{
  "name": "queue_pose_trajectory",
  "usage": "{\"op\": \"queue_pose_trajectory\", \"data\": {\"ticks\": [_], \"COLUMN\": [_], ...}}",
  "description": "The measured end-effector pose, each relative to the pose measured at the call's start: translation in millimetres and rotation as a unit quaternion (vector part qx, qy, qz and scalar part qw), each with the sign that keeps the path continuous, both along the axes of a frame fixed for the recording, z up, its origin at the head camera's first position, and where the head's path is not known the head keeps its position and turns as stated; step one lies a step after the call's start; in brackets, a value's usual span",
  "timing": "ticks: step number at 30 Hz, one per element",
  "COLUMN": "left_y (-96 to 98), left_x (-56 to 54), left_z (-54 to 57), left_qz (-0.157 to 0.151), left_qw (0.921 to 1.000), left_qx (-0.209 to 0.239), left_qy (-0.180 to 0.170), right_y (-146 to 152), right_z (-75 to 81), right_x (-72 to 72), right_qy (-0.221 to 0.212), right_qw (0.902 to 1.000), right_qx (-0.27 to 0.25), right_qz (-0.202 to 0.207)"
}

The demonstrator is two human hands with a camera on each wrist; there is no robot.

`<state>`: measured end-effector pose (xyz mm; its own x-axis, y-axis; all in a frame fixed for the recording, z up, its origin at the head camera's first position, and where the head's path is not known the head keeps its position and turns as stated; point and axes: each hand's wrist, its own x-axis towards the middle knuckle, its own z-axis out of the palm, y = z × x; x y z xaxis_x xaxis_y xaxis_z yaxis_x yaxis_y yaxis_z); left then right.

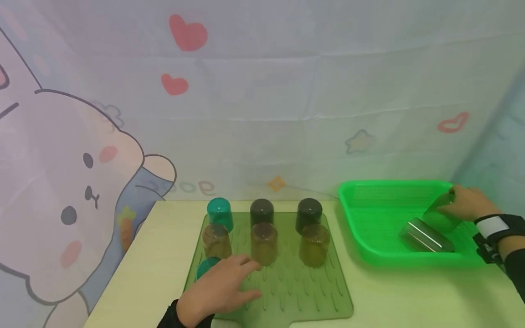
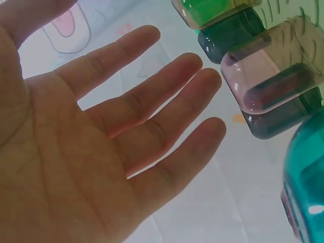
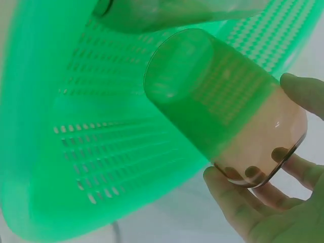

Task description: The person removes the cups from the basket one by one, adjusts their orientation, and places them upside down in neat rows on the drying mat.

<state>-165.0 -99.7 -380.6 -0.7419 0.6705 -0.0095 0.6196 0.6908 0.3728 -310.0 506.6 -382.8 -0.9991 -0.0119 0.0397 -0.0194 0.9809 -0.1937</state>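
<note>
My right hand [image 1: 469, 205] grips a see-through brownish cup [image 3: 223, 106] near its base, fingers on one side and thumb on the other. That cup is tilted inside the green basket [image 1: 352, 223], its open end towards the basket's inside. Beside it another clear cup [image 1: 426, 237] lies on its side. My left hand [image 1: 223, 289] hovers over the left front of the green mat [image 1: 295, 300], fingers spread and nothing held. Partly hidden behind that hand is a teal cup [image 1: 206, 266].
Upside-down cups stand on the mat: a teal cup [image 1: 220, 213] and two dark grey cups [image 1: 262, 212] at the back, three brownish cups [image 1: 264, 248] in front of them. The basket sits right of the mat on a pale table [image 1: 139, 282]. A printed cloth [image 1: 262, 100] hangs behind.
</note>
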Motion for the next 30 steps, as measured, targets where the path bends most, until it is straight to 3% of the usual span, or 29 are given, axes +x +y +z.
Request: {"op": "queue_pose_trajectory", "data": {"ticks": [8,13,21,25,30], "left_y": [1.5,4.1,-2.3,-3.1,3.0], "left_x": [-9.1,-12.9,-11.4,-10.8,-13.8], "left_z": [1.4,-0.7,-3.2,-3.5,-5.9], "left_qz": [-0.004,-0.009,-0.009,-0.015,-0.026], "left_qw": [1.0000,1.0000,0.9993,0.9995,0.9996], "left_qx": [0.002,0.000,0.005,0.006,0.010], "left_qy": [0.002,0.001,-0.035,-0.026,-0.007], "right_y": [-32.4,-54.3,-109.2,-136.6,-166.9], "right_z": [30.1,47.4,71.0,71.9,62.4], "right_x": [6.4,16.7,59.0,81.6,104.3], "right_qy": [0.038,0.083,0.140,0.154,0.155], "right_qw": [0.9976,0.9938,0.9821,0.9751,0.9643], "right_qx": [-0.022,-0.028,-0.045,-0.075,-0.135], "right_qz": [0.053,0.068,0.117,0.141,0.167]}}
